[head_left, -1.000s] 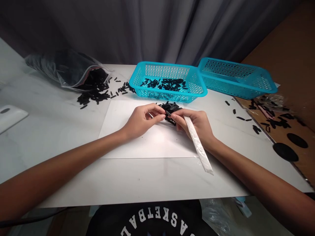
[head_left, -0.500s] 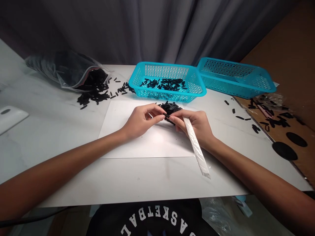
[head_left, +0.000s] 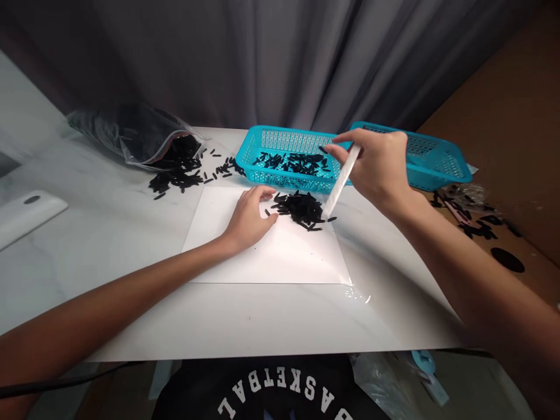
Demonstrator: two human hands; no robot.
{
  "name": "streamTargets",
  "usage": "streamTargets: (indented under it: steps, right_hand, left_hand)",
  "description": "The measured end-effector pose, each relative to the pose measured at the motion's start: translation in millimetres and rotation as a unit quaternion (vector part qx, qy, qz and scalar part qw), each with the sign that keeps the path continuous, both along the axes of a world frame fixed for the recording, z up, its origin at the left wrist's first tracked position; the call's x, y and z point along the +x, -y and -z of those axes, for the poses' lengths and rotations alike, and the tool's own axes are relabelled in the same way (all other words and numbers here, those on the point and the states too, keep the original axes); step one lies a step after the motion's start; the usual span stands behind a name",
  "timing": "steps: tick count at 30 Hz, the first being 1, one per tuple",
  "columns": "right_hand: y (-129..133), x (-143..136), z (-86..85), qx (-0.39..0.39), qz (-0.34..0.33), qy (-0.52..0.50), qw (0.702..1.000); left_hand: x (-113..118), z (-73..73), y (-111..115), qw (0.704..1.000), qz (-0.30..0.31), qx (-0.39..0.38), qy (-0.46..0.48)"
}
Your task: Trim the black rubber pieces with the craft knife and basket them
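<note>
My right hand (head_left: 378, 166) is raised over the right end of a blue plastic basket (head_left: 289, 185). A white wrapped strip (head_left: 341, 185) is gripped in it, slanting down and left. At its thumb and forefinger tips shows a small black oblong piece (head_left: 322, 150). My left hand (head_left: 249, 219) rests on a white sheet (head_left: 245, 267), fingers curved and apart, holding nothing. Just right of its fingertips lies a heap of black oblong pieces (head_left: 301, 209) on the sheet. More black pieces (head_left: 301, 163) are scattered inside the basket.
A clear zip bag (head_left: 140, 137) spills black pieces (head_left: 177, 178) at the back left. Another blue basket (head_left: 437, 154) stands behind my right hand. At the right lie black pieces (head_left: 479, 227) and a black oval (head_left: 507, 260). A white device (head_left: 35, 213) sits far left.
My right hand has moved up and right, from the heap to above the basket, carrying the strip and a black piece. My left hand has parted from it and opened beside the heap.
</note>
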State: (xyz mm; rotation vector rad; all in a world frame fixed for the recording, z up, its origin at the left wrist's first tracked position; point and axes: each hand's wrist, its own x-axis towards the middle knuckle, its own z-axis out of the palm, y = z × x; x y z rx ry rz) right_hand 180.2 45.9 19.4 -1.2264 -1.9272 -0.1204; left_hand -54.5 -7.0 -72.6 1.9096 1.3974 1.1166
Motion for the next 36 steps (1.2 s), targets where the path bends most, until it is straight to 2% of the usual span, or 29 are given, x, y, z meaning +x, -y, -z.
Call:
streamTargets:
  steps: [3, 5, 6, 8, 10, 12, 15, 17, 19, 21, 24, 26, 29, 34, 36]
  right_hand:
    - [4, -12, -8.9, -0.046, -0.037, -0.069, 0.996]
    - [24, -23, -2.2, -0.145, -0.119, -0.140, 0.972]
    - [36, -27, 3.9, -0.208, -0.165, -0.187, 0.946]
    - [58, -33, 18.5, -0.336, -0.258, -0.270, 0.865]
    - [71, -34, 32.3, -0.402, -0.308, -0.330, 0.797]
    - [74, -34, 42.4, -0.433, -0.325, -0.370, 0.755]
    - [68, -34, 51.5, -0.447, -0.341, -0.401, 0.723]
    - [64, -35, 54.7, -0.447, -0.340, -0.415, 0.716]
    - [63, -35, 55.5, -0.436, -0.314, -0.432, 0.725]
    - [62, -33, 53.4, -0.404, -0.269, -0.432, 0.760]
    - [63, -28, 47.0, -0.383, -0.217, -0.356, 0.825]
    - [63, -25, 44.1, -0.403, -0.207, -0.301, 0.839]
    - [62, -24, 47.0, -0.432, -0.198, -0.280, 0.834]
    - [59, -23, 59.6, -0.458, -0.208, -0.329, 0.799]
    - [59, -22, 60.4, -0.463, -0.203, -0.337, 0.794]
  left_hand:
    - [1, -2.1, 1, 1.000, 0.001, 0.002, 0.027]
    - [2, -5.7, 4, 0.998, 0.025, 0.012, 0.053]
    - [2, -7.7, 5, 0.997, 0.049, 0.016, 0.066]
    - [3, -11.7, 8, 0.989, 0.114, 0.020, 0.089]
    - [3, -14.7, 11, 0.978, 0.183, 0.022, 0.095]
    - [3, -16.4, 12, 0.970, 0.223, 0.032, 0.091]
    - [3, -16.7, 13, 0.970, 0.224, 0.041, 0.087]
    - [4, -16.1, 13, 0.973, 0.209, 0.045, 0.084]
    - [4, -15.6, 13, 0.977, 0.192, 0.052, 0.082]
    - [5, -15.3, 13, 0.980, 0.169, 0.055, 0.089]
    - [5, -14.8, 12, 0.982, 0.139, 0.054, 0.114]
    - [4, -14.3, 12, 0.982, 0.131, 0.053, 0.128]
    - [3, -13.5, 11, 0.981, 0.124, 0.065, 0.136]
    - [3, -14.0, 12, 0.982, 0.110, 0.066, 0.137]
    - [3, -14.5, 12, 0.984, 0.095, 0.061, 0.141]
